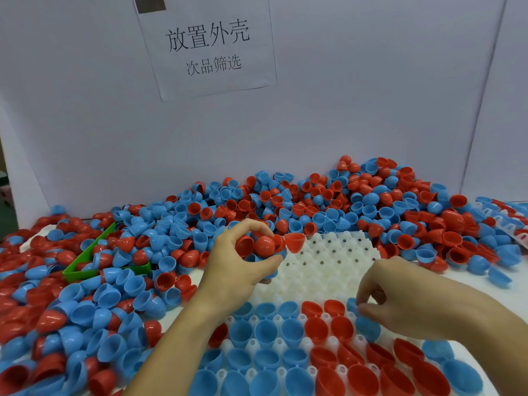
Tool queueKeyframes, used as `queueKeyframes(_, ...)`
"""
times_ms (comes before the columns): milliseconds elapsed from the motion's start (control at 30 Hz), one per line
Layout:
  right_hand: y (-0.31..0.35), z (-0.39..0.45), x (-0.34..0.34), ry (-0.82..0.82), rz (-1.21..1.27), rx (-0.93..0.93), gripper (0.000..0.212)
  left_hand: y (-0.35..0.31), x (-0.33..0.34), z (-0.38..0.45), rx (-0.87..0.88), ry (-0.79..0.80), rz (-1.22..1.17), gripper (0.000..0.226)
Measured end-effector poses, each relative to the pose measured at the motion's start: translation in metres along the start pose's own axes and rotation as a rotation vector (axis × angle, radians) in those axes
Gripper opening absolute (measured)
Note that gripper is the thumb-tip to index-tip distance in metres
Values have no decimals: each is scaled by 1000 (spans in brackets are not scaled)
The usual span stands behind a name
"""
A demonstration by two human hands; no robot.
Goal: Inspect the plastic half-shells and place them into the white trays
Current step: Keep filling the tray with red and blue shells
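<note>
A white tray [325, 264] lies in front of me. Its near rows hold blue and red half-shells seated open side up; its far rows are bare. My left hand [240, 270] hovers over the tray's left edge and grips a bunch of red and blue half-shells [264, 245]. My right hand [400, 301] is down on the tray's right side, its fingertips pinching a blue half-shell [353, 305] at a cell. A big heap of loose red and blue half-shells [343, 201] surrounds the tray.
A green bin [85, 270] sits half buried in shells at the left. A white board with a printed paper sign [208, 47] stands close behind the heap. Another filled tray [503, 218] shows at the far right edge.
</note>
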State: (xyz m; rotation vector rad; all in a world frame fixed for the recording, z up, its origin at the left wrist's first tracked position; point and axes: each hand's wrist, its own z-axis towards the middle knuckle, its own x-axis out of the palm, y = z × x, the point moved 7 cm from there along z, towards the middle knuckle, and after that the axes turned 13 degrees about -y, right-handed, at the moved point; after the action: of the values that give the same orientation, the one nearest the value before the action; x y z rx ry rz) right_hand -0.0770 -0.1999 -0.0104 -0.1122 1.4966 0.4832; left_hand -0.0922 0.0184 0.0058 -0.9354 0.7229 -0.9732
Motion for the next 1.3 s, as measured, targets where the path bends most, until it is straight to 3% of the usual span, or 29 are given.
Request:
queueKeyframes(67, 1, 4, -10, -132, 33, -26, 17, -1, 1, -1, 4, 9, 4, 28)
queueKeyframes(200, 16, 8, -30, -555, 288, -112, 18, -5, 5, -3, 32, 67, 21, 28)
queueKeyframes(300, 29, 6, -30, -681, 485, -204, 24, -9, 10, -8, 66, 136, 47, 31)
queueKeyframes(433, 38, 5, -24, -655, 547, -302, 31, -12, 16, -12, 85, 225, 54, 29)
queueKeyframes(833, 38, 12, -4, -458, 327, -342, 32, -15, 20, -15, 212, 289, 184, 29)
queueKeyframes(1300, 28, 15, -19, -582, 327, -255, 26, -7, 14, -11, 48, 272, 116, 29)
